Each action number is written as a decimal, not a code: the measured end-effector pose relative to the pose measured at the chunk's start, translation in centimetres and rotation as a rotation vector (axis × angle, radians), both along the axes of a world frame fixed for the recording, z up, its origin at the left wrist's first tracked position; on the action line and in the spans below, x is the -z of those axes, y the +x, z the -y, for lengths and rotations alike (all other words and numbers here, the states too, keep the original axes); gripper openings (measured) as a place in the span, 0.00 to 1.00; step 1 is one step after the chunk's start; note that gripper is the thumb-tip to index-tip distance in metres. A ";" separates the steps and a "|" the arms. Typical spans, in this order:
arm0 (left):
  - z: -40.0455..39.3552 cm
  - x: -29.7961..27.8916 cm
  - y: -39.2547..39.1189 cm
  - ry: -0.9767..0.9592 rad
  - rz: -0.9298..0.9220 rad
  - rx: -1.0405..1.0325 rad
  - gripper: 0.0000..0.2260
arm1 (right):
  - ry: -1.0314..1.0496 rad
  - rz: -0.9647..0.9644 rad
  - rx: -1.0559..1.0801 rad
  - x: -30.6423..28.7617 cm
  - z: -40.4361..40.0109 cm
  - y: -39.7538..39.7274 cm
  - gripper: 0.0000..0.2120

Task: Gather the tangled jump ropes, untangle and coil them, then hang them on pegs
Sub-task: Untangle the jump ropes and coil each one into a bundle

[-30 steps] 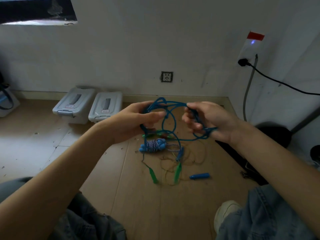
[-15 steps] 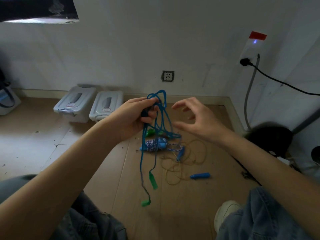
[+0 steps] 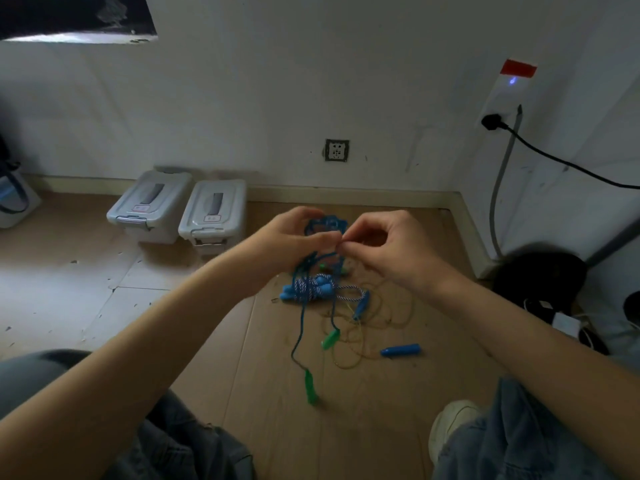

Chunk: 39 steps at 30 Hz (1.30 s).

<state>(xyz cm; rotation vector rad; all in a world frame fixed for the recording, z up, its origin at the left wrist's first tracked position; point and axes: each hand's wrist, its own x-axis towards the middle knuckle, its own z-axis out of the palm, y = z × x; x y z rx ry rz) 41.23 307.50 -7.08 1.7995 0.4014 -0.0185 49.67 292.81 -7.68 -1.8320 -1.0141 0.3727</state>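
Loops of the blue rope [image 3: 325, 226] sit bunched in the left hand [image 3: 289, 242], fingers closed round them. Just right of that bunch, the right hand [image 3: 388, 249] pinches a strand; both green handles [image 3: 330, 338] hang straight below.

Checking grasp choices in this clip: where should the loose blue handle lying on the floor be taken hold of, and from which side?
Take the blue handle around its middle, coming from above. It lies flat on the floor, long axis roughly left to right, clear of the rope pile, so fingers can close across its narrow width from front and back. Both hands are busy with the blue rope.
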 end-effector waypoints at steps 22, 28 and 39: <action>-3.8 5.9 0.1 1.056 -0.480 0.362 0.55 | -0.408 -0.221 -0.329 0.8 1.6 3.0 0.04; -1.6 7.5 0.6 0.791 -0.171 0.344 0.49 | 0.126 -0.767 -0.464 0.8 0.5 1.7 0.06; -4.3 7.0 0.3 0.649 -0.098 -0.012 0.26 | 0.148 -0.770 0.035 -1.0 2.6 5.7 0.12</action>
